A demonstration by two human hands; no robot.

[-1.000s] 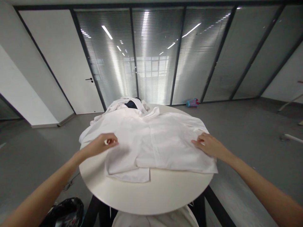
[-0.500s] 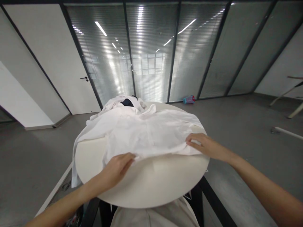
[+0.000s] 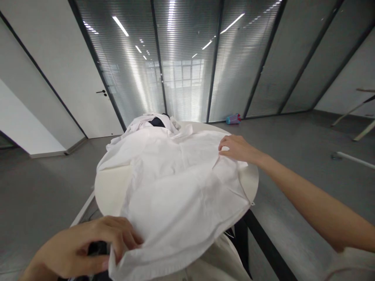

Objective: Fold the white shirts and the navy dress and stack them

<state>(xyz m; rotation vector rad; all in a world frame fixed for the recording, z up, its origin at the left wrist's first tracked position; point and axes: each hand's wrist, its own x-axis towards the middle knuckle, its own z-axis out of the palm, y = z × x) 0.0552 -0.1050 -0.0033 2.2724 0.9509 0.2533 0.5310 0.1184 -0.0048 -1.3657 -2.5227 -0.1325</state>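
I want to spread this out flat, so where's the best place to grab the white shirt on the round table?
Judging by its pose, take the white shirt at its near hem, from the table's near edge. That hem hangs off the rim, where the left hand already pinches it, while the right hand rests on the far side.

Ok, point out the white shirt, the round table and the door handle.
white shirt (image 3: 181, 183), head view, middle of the spread cloth.
round table (image 3: 113, 189), head view, bare top at left.
door handle (image 3: 101, 92), head view, on the lever.
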